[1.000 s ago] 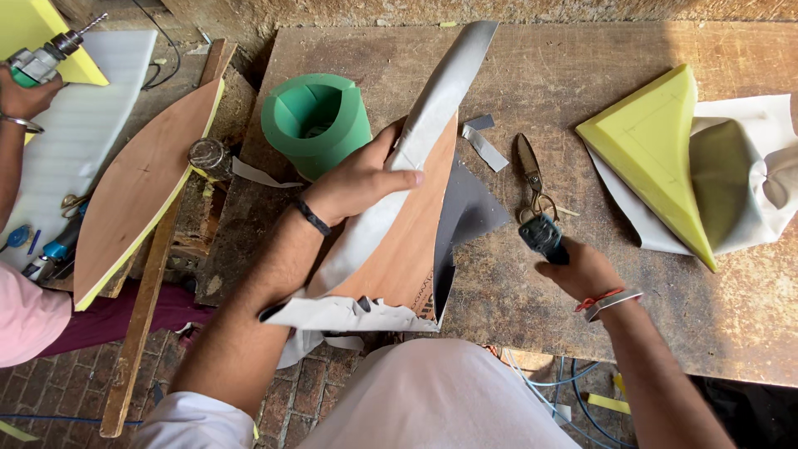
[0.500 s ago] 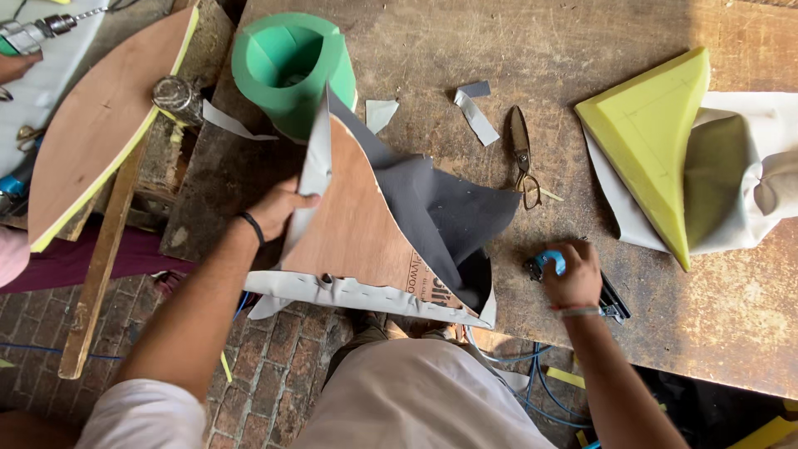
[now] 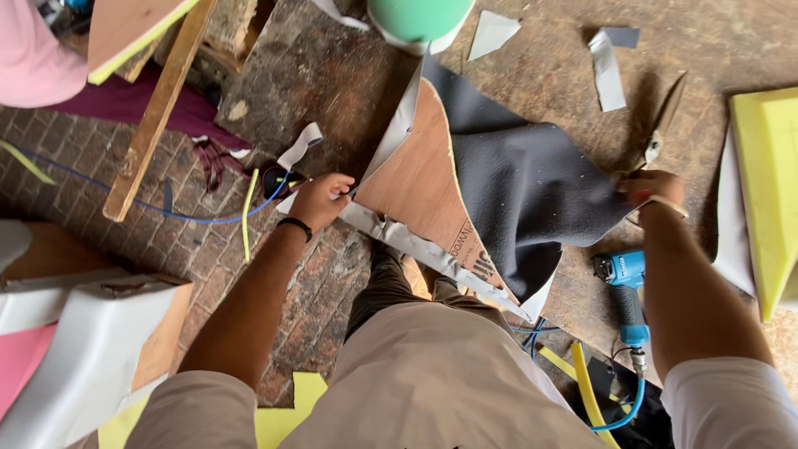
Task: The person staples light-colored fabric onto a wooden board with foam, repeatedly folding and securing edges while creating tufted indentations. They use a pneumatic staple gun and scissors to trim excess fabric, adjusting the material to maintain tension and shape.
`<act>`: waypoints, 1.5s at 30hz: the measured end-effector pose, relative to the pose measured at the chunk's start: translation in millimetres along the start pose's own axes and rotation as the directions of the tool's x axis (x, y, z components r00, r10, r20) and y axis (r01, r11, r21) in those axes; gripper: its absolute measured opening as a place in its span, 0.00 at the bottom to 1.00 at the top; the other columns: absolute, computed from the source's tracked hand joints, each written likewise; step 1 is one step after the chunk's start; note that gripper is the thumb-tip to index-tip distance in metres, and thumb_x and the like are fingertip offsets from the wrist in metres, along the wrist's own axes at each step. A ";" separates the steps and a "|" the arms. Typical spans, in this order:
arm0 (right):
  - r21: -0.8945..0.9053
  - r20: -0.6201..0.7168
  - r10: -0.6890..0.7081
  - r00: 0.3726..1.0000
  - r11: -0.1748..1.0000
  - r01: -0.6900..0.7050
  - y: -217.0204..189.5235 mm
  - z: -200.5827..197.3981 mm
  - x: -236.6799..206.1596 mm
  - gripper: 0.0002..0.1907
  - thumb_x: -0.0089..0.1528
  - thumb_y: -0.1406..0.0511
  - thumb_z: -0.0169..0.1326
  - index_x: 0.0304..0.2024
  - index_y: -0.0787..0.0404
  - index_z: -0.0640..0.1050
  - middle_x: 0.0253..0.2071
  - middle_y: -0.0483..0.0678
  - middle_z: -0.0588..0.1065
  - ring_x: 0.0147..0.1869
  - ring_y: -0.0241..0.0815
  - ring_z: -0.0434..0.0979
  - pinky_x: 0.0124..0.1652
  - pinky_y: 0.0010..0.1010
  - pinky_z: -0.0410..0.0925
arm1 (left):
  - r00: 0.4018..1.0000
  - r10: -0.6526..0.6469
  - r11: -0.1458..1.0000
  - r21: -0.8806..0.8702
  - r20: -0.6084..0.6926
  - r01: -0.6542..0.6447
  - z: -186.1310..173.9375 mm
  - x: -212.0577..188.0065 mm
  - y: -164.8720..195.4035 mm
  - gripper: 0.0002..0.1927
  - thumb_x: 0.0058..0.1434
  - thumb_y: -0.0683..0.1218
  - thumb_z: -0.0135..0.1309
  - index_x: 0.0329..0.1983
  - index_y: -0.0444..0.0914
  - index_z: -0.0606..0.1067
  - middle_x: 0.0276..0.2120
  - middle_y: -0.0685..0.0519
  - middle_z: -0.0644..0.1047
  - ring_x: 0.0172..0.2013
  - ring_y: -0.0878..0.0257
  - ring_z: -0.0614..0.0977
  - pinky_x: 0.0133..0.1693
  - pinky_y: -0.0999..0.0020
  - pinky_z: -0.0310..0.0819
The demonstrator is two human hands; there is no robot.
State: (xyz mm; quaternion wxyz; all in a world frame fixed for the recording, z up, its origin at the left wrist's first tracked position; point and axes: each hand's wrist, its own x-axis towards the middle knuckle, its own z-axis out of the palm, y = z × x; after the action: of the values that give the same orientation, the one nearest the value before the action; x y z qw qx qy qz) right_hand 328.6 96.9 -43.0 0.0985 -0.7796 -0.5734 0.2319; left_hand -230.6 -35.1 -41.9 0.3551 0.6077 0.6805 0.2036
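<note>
1. My left hand [image 3: 320,199] clenched on the near corner of the triangular plywood panel [image 3: 416,187], at the table edge.
2. My right hand [image 3: 652,187] pinches the dark grey fabric [image 3: 524,183] draped over the panel.
3. Scissors [image 3: 661,125] just beyond the right hand; blue air stapler [image 3: 625,287] near my forearm.
4. Yellow foam wedge [image 3: 769,183] farther right.

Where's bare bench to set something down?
Bare wood lies between the green foam roll and the steel scissors, around two grey offcut strips. Crowded: grey fabric on the triangular plywood panel, blue staple gun, yellow foam wedge.
</note>
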 end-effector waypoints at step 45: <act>-0.286 0.787 -0.586 0.192 -0.070 0.956 -347.6 117.7 -70.2 0.20 0.60 0.42 0.54 0.37 0.47 0.79 0.28 0.35 0.77 0.32 0.34 0.80 0.31 0.26 0.74 | 0.990 0.023 0.996 -0.077 -0.137 -0.034 -19.8 17.3 -122.9 0.03 0.58 0.46 0.65 0.31 0.43 0.84 0.32 0.54 0.81 0.38 0.56 0.80 0.44 0.56 0.74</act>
State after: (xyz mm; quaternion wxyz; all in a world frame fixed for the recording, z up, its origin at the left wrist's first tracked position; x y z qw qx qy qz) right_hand -38.7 130.0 17.4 -0.2530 -0.1522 -0.9552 0.0187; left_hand -329.1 -37.1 -119.9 0.3286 0.5875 0.6859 0.2764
